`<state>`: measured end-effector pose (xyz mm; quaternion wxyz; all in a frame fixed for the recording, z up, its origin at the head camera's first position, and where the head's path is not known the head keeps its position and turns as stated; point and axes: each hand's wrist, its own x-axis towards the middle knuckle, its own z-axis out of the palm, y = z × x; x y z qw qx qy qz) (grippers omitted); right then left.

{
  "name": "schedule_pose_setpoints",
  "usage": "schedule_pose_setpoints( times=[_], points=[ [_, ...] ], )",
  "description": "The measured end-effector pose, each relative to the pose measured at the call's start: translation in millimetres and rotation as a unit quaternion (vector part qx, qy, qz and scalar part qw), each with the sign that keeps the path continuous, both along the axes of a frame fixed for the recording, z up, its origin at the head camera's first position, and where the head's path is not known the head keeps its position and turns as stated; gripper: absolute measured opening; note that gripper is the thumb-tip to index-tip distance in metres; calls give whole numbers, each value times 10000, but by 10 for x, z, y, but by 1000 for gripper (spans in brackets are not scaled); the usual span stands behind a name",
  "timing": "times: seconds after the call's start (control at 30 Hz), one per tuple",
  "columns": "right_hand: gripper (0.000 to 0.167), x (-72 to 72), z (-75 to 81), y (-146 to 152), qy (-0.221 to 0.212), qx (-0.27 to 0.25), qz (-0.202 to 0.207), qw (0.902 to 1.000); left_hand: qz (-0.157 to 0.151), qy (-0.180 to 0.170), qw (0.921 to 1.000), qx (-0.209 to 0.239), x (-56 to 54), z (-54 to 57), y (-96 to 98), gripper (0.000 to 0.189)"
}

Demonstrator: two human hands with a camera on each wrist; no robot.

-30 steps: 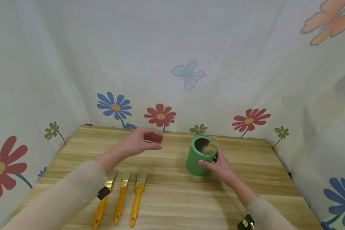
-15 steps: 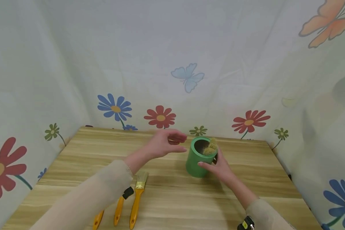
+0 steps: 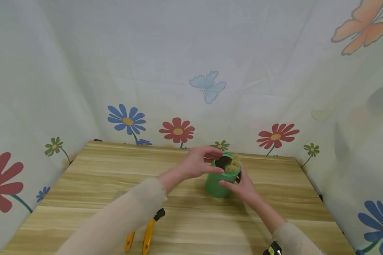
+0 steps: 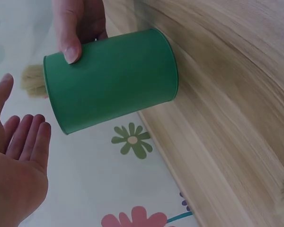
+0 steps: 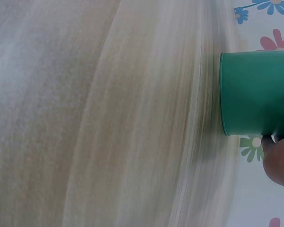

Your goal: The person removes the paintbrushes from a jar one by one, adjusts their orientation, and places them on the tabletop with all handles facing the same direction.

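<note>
My right hand (image 3: 244,186) grips a green cylindrical pot (image 3: 217,186) from its right side, thumb across the front near the rim. Pale bristle heads (image 3: 233,164) stick up from the pot's right half, while its left half is a dark hollow. At the left of the rim is my left hand (image 3: 199,163), fingers and thumb spread apart with nothing between them; they overlap the rim in the head view. The left wrist view has the left hand (image 4: 23,165) palm up in the image beside the pot's (image 4: 113,80) mouth.
On the wooden table (image 3: 92,170), the orange handles of two paintbrushes (image 3: 130,241) (image 3: 148,235) show from under my left sleeve (image 3: 124,216), which hides the rest. Behind the table's back edge hangs a white cloth (image 3: 146,71) printed with flowers and butterflies.
My left hand has moved right, from over the table's middle to the pot's rim, its sleeve now covering most of the paintbrushes. The right hand and pot have hardly moved.
</note>
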<state>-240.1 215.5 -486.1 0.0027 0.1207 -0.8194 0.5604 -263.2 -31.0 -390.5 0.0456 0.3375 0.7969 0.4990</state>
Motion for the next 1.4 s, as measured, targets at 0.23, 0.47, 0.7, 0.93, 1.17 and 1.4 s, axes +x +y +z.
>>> schedule_pose_setpoints(
  times=[0.23,0.47,0.7,0.93,1.17,1.4],
  points=[
    [94,-4,3,-10,46,-79,70,9999,85,72,9998,-168,10,-54,143,50],
    [93,-10,-6,-12,84,-97,86,9999,213,160,9989,-374,27,-68,229,39],
    [90,-5,-8,-17,98,-136,133,9998,473,320,9965,-616,67,-70,312,30],
    [89,-15,-15,-16,117,-89,117,9998,760,738,9905,-882,68,-68,386,14],
    [89,-10,-12,-23,94,-45,88,9999,883,811,9898,-765,46,-89,380,9],
    [91,-8,-25,-13,-13,-3,35,10000,992,411,9941,-154,30,-116,302,7]
  ],
)
